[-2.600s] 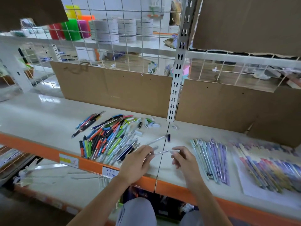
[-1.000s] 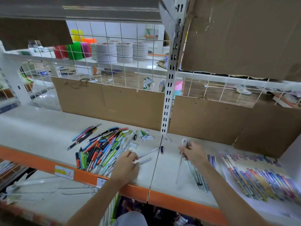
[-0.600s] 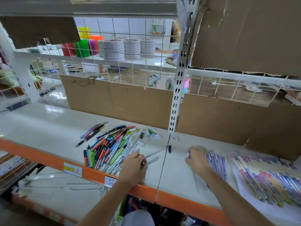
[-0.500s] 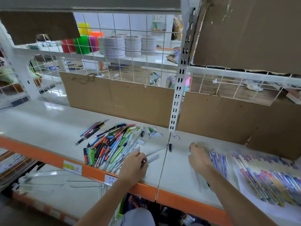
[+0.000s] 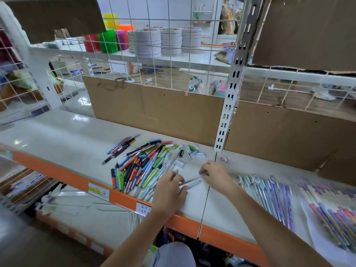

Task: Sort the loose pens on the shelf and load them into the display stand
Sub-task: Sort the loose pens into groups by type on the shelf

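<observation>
between the two hands, near the middle seam of the pale shelf top (image 5: pixel 57 135), lie a couple of slim clear plastic pens (image 5: pixel 190 182), side by side and slanting up to the right. the left hand (image 5: pixel 170 189) covers their near-left ends, fingers curled down onto them; the right hand (image 5: pixel 216 175) pinches their far-right ends between fingertips and thumb. just left of the left hand spreads a loose heap of mixed pens (image 5: pixel 142 166) in red, green, blue, black and orange, with a few small white and green caps (image 5: pixel 192 151) at its far edge. a few dark and blue pens (image 5: pixel 120 148) lie apart on the far left of the heap. right of the right hand sits a sorted row of pale blue and purple pens (image 5: pixel 269 195), and further right a blurred row of multicoloured pens (image 5: pixel 331 211) on white paper. brown cardboard panels (image 5: pixel 154 112) line the back below a white wire grid (image 5: pixel 163 54).
</observation>
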A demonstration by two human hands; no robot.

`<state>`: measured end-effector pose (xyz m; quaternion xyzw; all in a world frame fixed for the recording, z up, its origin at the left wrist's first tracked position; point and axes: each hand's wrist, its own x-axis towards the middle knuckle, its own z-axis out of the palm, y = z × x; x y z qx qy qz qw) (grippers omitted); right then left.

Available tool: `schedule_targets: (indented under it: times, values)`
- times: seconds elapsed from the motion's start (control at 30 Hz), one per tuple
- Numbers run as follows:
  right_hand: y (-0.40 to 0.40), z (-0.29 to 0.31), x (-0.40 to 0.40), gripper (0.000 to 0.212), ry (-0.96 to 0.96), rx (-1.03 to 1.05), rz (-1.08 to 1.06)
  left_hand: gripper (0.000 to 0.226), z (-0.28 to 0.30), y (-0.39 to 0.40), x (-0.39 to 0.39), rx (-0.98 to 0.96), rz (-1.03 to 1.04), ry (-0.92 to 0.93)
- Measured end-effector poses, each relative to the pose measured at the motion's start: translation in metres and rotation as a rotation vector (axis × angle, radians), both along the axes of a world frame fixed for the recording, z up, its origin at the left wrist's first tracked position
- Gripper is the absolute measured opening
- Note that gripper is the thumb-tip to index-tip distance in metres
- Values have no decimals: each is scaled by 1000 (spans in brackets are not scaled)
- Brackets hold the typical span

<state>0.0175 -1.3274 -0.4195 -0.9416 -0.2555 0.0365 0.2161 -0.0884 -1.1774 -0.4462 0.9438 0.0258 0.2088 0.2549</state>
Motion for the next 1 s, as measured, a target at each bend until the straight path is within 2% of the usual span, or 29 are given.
schedule_targets:
  times: [0.1,0.23,0.4,0.6,0.7,0.77,0.87,0.93,1.0]
  values:
    - [3,4,0,19,69,43,76,14,-3,1,3,65,-25,-28]
    - [11,8,24,25,-23,97,-117,10,-2,-2,1,52,-47,-19]
    - [23,11,43,41,-42,-116,-102,8,-1,0,2,38,-73,-12]
    - [22,9,28,24,-25,-156,-115,10,-2,2,2,24,-84,-27]
    - [3,14,10,28,54,107,-198,13,-2,3,3,51,-94,-2]
    - [-12,14,-10,21,145,381,-289,18,-1,2,3,80,-85,40]
    - [-31,7,-55,12,379,836,-437,17,-1,3,3,146,-117,35]
    - [-37,0,-77,5,425,959,-496,13,-1,4,4,142,-172,3]
    - [-40,-4,-89,3,397,986,-497,8,1,3,2,135,-248,-24]
